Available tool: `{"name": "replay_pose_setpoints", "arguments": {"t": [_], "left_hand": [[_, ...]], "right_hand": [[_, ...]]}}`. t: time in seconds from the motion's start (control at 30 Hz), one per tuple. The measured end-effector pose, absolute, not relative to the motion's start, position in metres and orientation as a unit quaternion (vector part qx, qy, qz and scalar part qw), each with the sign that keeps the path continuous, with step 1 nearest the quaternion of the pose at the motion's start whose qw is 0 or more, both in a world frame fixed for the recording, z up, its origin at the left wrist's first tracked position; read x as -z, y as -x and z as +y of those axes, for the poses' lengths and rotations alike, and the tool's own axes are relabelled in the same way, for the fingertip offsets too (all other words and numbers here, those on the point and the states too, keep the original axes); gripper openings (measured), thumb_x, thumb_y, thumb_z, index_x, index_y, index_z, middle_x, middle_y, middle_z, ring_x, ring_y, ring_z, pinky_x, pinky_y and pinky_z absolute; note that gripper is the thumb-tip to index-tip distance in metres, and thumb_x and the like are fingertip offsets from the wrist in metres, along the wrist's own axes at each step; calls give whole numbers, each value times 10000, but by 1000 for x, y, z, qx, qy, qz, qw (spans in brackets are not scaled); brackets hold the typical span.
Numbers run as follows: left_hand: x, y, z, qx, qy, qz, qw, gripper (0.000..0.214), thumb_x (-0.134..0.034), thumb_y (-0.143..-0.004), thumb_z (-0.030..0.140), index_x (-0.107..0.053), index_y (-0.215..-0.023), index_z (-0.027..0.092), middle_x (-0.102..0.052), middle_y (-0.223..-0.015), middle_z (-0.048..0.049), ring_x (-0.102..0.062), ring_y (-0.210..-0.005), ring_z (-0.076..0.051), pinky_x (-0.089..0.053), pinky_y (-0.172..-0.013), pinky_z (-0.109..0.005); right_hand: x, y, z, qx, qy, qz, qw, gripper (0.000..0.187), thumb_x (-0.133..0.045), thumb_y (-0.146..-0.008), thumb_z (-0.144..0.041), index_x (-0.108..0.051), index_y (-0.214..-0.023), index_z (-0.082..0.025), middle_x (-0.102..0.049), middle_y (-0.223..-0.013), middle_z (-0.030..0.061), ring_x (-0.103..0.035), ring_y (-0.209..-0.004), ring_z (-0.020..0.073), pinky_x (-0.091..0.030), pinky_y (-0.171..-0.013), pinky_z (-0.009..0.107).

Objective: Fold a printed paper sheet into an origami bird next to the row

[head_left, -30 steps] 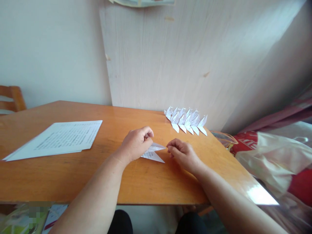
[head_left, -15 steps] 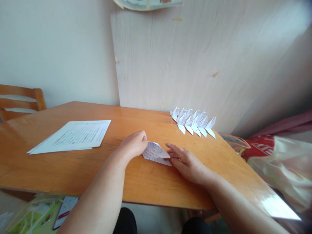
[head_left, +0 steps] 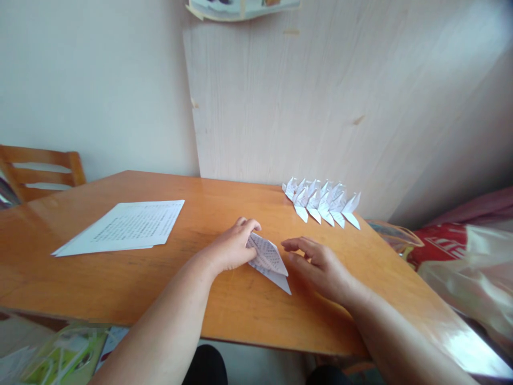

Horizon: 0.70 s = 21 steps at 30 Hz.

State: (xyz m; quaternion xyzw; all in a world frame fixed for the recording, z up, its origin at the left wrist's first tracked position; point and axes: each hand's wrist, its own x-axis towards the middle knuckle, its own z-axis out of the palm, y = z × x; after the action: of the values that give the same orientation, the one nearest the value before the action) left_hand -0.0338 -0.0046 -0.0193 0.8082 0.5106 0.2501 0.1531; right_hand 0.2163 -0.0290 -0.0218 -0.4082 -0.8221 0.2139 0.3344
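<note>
A folded sheet of printed paper (head_left: 269, 258) is tilted over the wooden table, its pointed flaps directed toward the lower right. My left hand (head_left: 239, 243) grips its upper left end, thumb on the near side and fingers curled over the back edge. To the right of the paper, my right hand (head_left: 316, 264) hovers just apart from it, fingers loosely bent and spread, holding nothing. Further back stand several folded paper pieces (head_left: 320, 202), lined up in close rows with pointed tips upward.
A stack of printed sheets (head_left: 132, 227) lies on the left of the table (head_left: 168, 291). A wooden chair (head_left: 44, 166) stands beyond the left edge. Bags (head_left: 444, 243) sit past the right edge, and a plastic bag (head_left: 60, 355) lies below at the lower left.
My left hand has shifted right and turned the folded paper so its points angle further down. My right hand has drawn away from the paper, slightly to the right.
</note>
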Motion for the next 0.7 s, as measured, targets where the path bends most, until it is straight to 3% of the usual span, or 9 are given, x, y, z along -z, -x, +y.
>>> {"name": "replay_pose_setpoints", "arguments": {"t": [0.1,0.2,0.4,0.7], "left_hand": [[19,33,-5,-251,-821,486,162,589,-579,-731,112,-527,-1286,301,-503,-1236,-38,-583,-1030,-195,-498,-886,-303],[20,32,-4,-255,-843,440,173,554,-549,-738,57,-602,-1233,300,-530,-1223,-31,-571,-1083,-189,-473,-958,-295],[20,31,-1,-231,-862,410,186,379,-528,-786,58,-706,-1057,253,-606,-1065,-39,-589,-1012,-186,-473,-920,-298],[19,29,-3,-199,-856,444,172,227,-534,-821,137,-715,-920,231,-593,-944,-33,-588,-902,-178,-462,-812,-284]], "right_hand": [[22,-215,-29,-175,347,-856,340,301,-508,-953,-229,-648,-1220,-233,-671,-1228,77,-594,-1148,219,-464,-986,390],[20,-212,-30,-175,309,-873,335,295,-498,-973,-248,-668,-1215,-248,-668,-1237,74,-596,-1146,214,-473,-985,384],[13,-212,-35,-165,292,-891,306,234,-500,-975,-227,-720,-1054,-237,-712,-1101,64,-629,-1039,208,-488,-931,377],[7,-213,-40,-154,264,-921,243,236,-502,-948,-177,-724,-921,-251,-714,-827,29,-648,-814,186,-486,-842,362]]}}
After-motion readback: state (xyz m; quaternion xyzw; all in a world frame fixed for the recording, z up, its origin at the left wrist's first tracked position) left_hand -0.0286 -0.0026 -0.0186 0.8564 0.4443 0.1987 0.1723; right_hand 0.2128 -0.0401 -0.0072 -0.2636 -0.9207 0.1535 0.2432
